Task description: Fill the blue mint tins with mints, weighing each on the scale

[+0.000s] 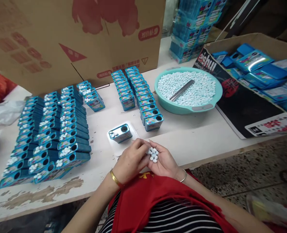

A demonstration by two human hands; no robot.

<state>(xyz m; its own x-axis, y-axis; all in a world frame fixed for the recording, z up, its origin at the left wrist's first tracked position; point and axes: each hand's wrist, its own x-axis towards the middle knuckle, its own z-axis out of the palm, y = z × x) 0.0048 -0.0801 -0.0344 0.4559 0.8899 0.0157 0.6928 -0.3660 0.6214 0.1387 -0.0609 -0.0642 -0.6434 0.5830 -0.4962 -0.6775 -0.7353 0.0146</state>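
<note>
My right hand (164, 161) is cupped palm up near the table's front edge, with a small pile of white candies (154, 154) lying in it. My left hand (132, 157) reaches over from the left, its curled fingertips touching the candies; what they pinch is hidden. Just beyond my left hand, a blue tin (122, 136) stands on a small white scale (112, 145), with a dark round opening and a few white candies on its top. A turquoise basin (194, 109) full of white candies, a metal scoop (182, 90) lying in them, stands at the back right.
Rows of blue tins (73, 129), many topped with candies, fill the left. More tins (147, 100) stand in two rows at the centre. A large cardboard box (124, 42) stands behind. At right is an open box (245, 106) of blue tins; stacked packs (192, 32) rise behind.
</note>
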